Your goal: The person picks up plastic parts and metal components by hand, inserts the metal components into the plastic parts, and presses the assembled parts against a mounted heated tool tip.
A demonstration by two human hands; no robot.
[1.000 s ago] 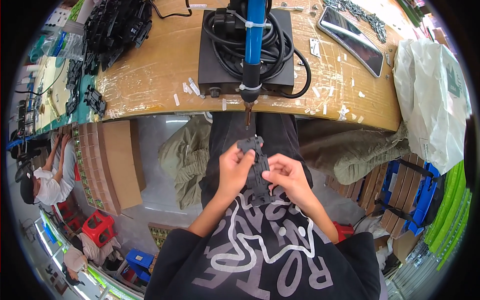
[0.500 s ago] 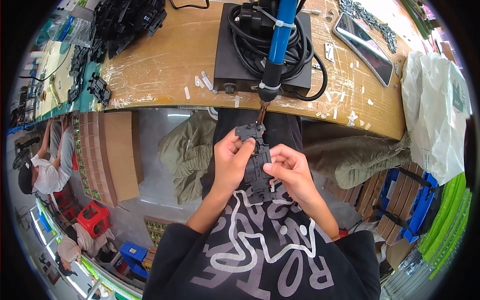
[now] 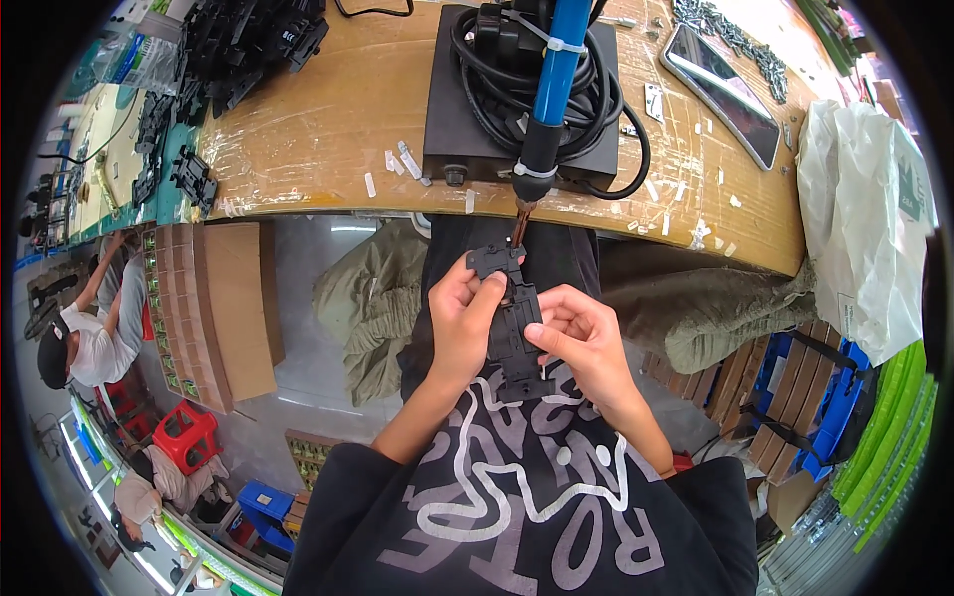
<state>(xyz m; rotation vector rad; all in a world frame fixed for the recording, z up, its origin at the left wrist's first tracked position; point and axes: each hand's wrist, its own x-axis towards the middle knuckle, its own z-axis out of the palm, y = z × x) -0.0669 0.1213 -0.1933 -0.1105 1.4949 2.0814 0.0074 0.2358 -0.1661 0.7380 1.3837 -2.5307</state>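
Note:
Between both hands is a long black moulded plastic part (image 3: 518,343), held over my lap and slightly tilted. My left hand (image 3: 462,320) grips its upper left side, thumb lying on the top face. On the opposite edge, lower down, my right hand (image 3: 584,338) has its thumb on the part and its fingers curled behind. A blue rod-shaped tool (image 3: 559,74) with a black collar comes down from above. Its copper-coloured prongs (image 3: 521,223) end at the part's upper end; whether they touch it I cannot tell.
A black box (image 3: 447,129) with a coiled black cable stands on the taped cardboard tabletop (image 3: 308,149). Black plastic parts (image 3: 248,45) are heaped at the far left. To the right are a phone (image 3: 720,94), loose screws (image 3: 740,45) and a white plastic bag (image 3: 860,219).
Almost nothing differs. The black plastic part's lower end and my right hand have shifted very slightly to the right; both hands keep their hold.

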